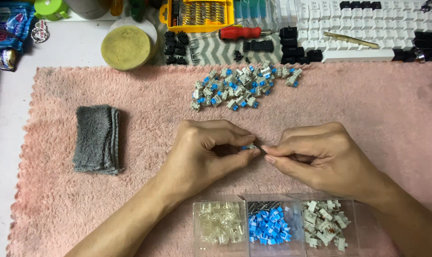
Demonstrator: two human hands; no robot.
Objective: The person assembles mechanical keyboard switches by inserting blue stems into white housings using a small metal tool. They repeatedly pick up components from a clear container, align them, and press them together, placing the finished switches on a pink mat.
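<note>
My left hand (204, 152) pinches a small keyboard switch (249, 147) with a blue part, held above the pink towel (378, 119). My right hand (320, 157) meets it from the right, fingertips pressed together at the switch, possibly on a thin tool that I cannot make out. A pile of several blue-stemmed switches (242, 85) lies on the towel beyond the hands. Nearest me stands a clear divided box (273, 223) with clear housings on the left, blue stems and dark springs in the middle, and white bases on the right.
A folded grey cloth (97, 138) lies on the towel's left. At the back are white and black keycaps (358, 28), a red-handled screwdriver (240, 32), a yellow bit case (197, 14), a round yellowish sponge (126, 46), black small parts (177, 45) and tweezers (351, 40).
</note>
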